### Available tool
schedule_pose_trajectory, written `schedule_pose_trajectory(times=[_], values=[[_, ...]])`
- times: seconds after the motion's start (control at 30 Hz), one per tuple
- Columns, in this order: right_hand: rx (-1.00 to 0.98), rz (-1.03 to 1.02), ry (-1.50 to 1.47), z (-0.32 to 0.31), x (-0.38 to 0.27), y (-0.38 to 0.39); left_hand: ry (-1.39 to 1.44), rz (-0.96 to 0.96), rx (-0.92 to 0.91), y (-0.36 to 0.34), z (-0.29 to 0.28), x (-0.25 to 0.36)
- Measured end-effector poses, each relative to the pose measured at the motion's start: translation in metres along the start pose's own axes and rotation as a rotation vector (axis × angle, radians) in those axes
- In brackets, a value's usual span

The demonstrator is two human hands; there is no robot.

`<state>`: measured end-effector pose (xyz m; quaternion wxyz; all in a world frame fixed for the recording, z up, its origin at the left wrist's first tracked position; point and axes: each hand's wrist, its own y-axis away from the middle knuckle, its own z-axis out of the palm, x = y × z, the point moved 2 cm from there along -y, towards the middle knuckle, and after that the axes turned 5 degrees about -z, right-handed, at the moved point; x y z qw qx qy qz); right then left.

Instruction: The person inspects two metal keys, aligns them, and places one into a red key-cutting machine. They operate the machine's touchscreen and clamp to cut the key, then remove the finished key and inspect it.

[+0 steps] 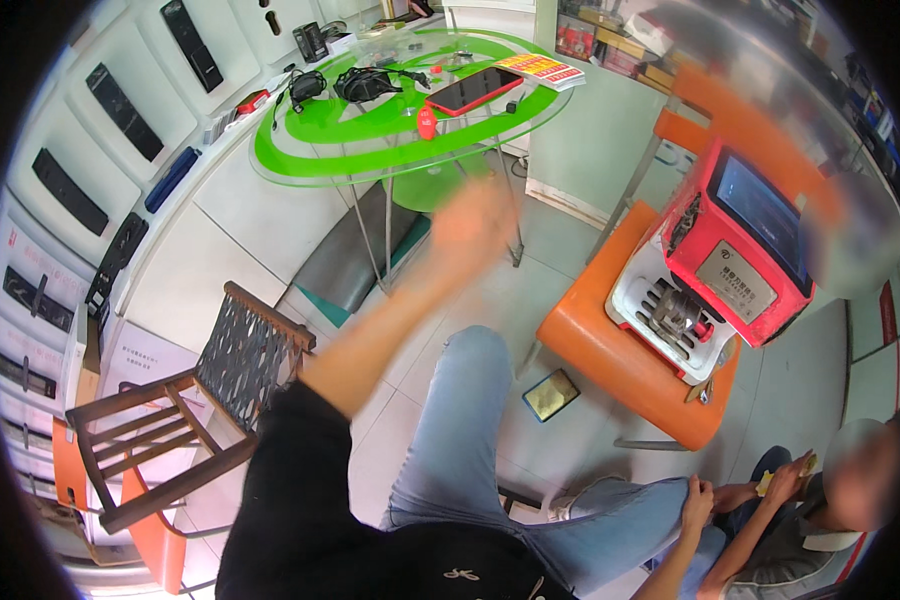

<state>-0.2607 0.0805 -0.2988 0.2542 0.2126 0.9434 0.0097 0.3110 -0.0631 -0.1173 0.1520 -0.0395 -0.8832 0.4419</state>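
My left hand [475, 225] is stretched forward over the floor, just short of the near edge of a round glass table [320, 163] with green rings. It is smeared by motion, so its fingers and anything in them cannot be made out. On the tabletop nearest to it lie a red tag [427, 123], a red-edged smartphone [473, 91] and a small black piece [512, 106]. My right hand [698, 500] rests on the knee of my jeans, fingers bent over it, with nothing visible in it.
Black cables and adapters [365, 84] and printed leaflets [542, 70] lie on the table. At right, an orange chair [595, 345] bears a red-and-white machine [735, 270] with a screen. A small tray [551, 396] is on the floor, a wooden chair [175, 425] left, a seated person [800, 545] lower right.
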Motion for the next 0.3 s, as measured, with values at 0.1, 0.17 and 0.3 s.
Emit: schedule_pose_trajectory(times=[0.1, 0.17, 0.3], values=[[0.046, -0.015, -0.019, -0.003, -0.004, 0.002, -0.227, -0.025, 0.060, -0.156, -0.002, -0.064], [0.067, 0.002, 0.015, -0.004, -0.010, 0.006, -0.440, -0.280, -0.289, -0.196, 0.020, -0.101], [0.021, 0.062, -0.083, -0.017, -0.018, 0.028, -0.427, -0.429, -0.760, -0.215, 0.118, -0.154]])
